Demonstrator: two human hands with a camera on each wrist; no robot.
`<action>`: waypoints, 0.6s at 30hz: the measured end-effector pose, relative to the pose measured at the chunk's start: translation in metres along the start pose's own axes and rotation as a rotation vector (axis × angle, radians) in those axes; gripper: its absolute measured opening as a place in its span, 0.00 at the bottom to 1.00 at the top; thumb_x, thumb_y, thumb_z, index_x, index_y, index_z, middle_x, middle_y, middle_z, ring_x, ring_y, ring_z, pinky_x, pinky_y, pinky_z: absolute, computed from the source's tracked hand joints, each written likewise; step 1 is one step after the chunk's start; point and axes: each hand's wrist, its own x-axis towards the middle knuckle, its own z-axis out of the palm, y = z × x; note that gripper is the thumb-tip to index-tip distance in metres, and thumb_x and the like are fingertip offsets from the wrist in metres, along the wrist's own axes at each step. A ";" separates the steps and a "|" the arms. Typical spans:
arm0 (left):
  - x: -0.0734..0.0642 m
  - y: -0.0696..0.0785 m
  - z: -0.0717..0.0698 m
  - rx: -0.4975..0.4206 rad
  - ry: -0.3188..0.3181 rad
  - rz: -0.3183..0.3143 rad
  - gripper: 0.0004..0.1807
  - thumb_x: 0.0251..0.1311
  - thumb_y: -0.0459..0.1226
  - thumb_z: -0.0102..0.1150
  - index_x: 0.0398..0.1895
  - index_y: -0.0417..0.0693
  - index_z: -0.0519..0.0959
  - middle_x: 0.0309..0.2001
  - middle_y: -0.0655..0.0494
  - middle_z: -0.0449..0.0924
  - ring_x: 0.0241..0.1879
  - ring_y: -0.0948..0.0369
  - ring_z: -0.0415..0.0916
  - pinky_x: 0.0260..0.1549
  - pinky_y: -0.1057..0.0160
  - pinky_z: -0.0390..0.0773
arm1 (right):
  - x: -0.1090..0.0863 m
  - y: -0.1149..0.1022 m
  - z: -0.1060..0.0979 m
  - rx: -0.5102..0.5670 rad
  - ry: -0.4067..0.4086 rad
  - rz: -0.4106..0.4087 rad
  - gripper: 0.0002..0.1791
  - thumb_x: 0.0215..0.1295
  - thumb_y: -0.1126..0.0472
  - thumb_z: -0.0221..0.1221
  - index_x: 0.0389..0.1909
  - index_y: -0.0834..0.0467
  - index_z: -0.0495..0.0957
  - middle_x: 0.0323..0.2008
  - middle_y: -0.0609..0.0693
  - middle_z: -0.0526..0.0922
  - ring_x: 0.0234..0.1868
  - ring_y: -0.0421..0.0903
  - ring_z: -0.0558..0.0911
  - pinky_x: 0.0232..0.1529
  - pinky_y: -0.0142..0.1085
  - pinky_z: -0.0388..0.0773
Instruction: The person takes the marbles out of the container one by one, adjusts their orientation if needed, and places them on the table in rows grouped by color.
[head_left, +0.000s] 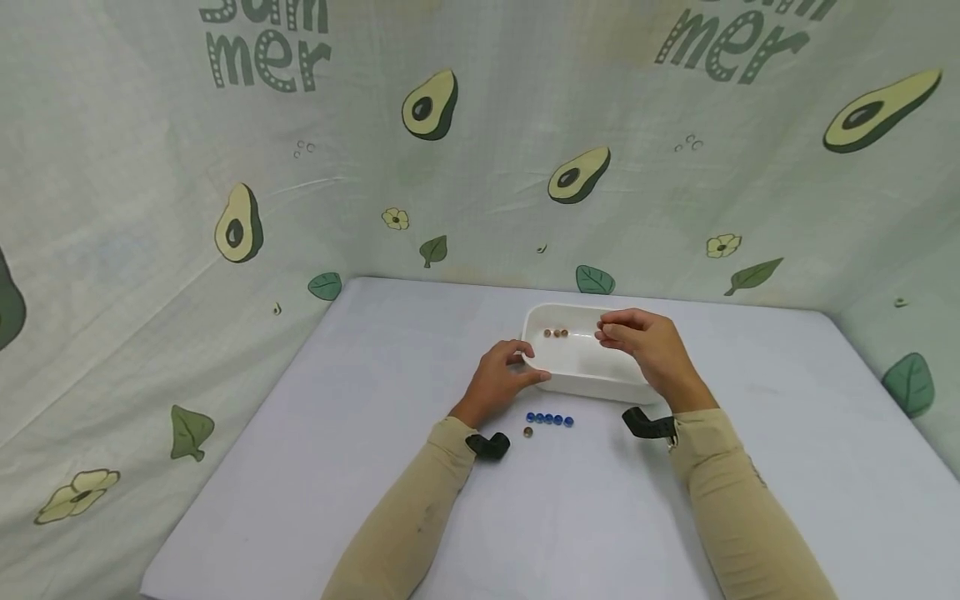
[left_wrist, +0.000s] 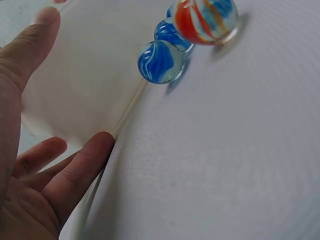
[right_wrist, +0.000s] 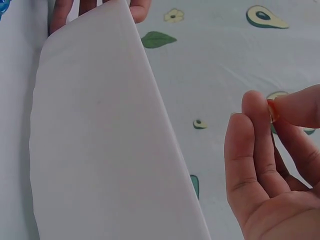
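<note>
My left hand (head_left: 497,379) holds the white tray (head_left: 588,360) at its near left corner, the thumb along the front wall and the other fingers at the left side. Above the tray's right part, my right hand (head_left: 654,346) pinches an orange glass marble (right_wrist: 272,110) between thumb and fingertips; most of it is hidden by the fingers. Three orange-brown marbles (head_left: 557,333) sit in a row inside the tray, toward its back left. On the table before the tray lies a row of several blue marbles (head_left: 549,419), with a single orange-streaked marble (left_wrist: 206,20) just nearer.
A white-covered table (head_left: 360,400) carries all of this. Behind and beside it hangs a pale cloth (head_left: 487,233) printed with avocados and leaves. Black wrist mounts (head_left: 489,447) stick out from both sleeves, the left one close beside the loose marbles.
</note>
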 end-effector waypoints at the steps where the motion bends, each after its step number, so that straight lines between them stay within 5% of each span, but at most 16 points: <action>1: -0.001 0.000 0.000 0.002 -0.001 -0.002 0.23 0.52 0.55 0.74 0.44 0.58 0.76 0.60 0.55 0.74 0.56 0.53 0.77 0.54 0.54 0.77 | -0.002 0.000 0.001 -0.015 0.002 -0.002 0.22 0.71 0.63 0.61 0.56 0.76 0.73 0.46 0.57 0.81 0.44 0.44 0.85 0.49 0.34 0.80; 6: -0.003 -0.001 0.000 0.007 -0.003 -0.017 0.23 0.51 0.55 0.75 0.44 0.59 0.76 0.59 0.56 0.74 0.56 0.54 0.77 0.54 0.54 0.77 | -0.013 0.002 0.005 -0.083 -0.015 -0.019 0.22 0.72 0.61 0.60 0.56 0.75 0.73 0.50 0.64 0.79 0.44 0.43 0.86 0.49 0.35 0.80; 13: -0.001 0.002 0.000 -0.001 0.004 0.000 0.24 0.53 0.54 0.74 0.47 0.54 0.76 0.60 0.56 0.74 0.57 0.53 0.77 0.53 0.54 0.78 | -0.022 0.002 0.004 -0.066 -0.011 -0.062 0.18 0.72 0.63 0.60 0.53 0.75 0.76 0.45 0.56 0.82 0.42 0.43 0.86 0.47 0.34 0.81; 18: -0.001 0.002 0.002 -0.015 -0.006 -0.009 0.23 0.53 0.54 0.74 0.46 0.57 0.76 0.60 0.56 0.73 0.57 0.53 0.77 0.52 0.55 0.78 | -0.029 0.002 0.002 -0.039 -0.013 -0.016 0.19 0.71 0.63 0.61 0.53 0.75 0.75 0.49 0.66 0.79 0.43 0.44 0.86 0.48 0.34 0.81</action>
